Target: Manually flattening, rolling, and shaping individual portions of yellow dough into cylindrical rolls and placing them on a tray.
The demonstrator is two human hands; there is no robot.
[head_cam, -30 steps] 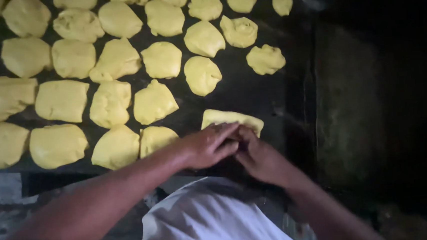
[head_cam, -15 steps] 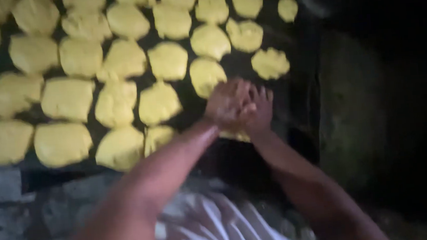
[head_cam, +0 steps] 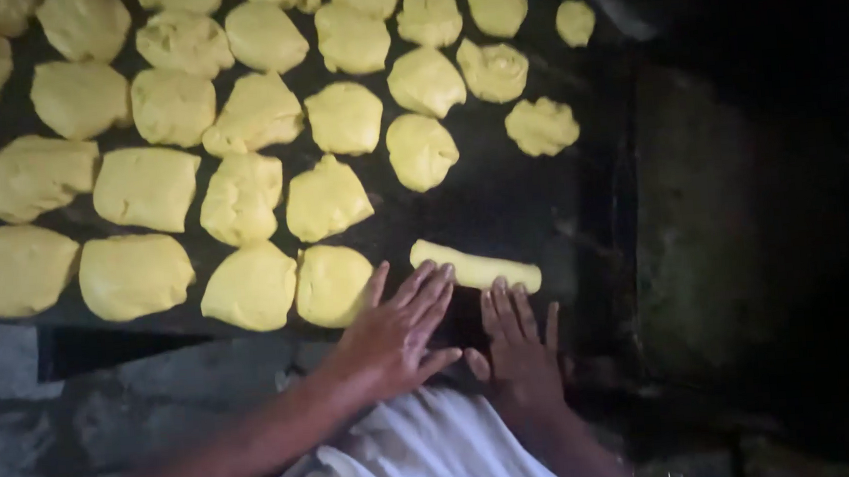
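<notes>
While both hands lie flat, fingers spread, left hand (head_cam: pixel 391 335) and right hand (head_cam: pixel 519 346) touch the dough roll (head_cam: pixel 474 266); surroundings dark.

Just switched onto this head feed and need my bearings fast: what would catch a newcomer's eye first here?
First, the rows of yellow dough pieces covering the dark work surface across the upper left. Next, a rolled dough log lying alone at the surface's near edge. Both open hands lie flat just below it: the left hand with fingers spread toward the log, the right hand beside it, fingertips touching or almost touching the log.
</notes>
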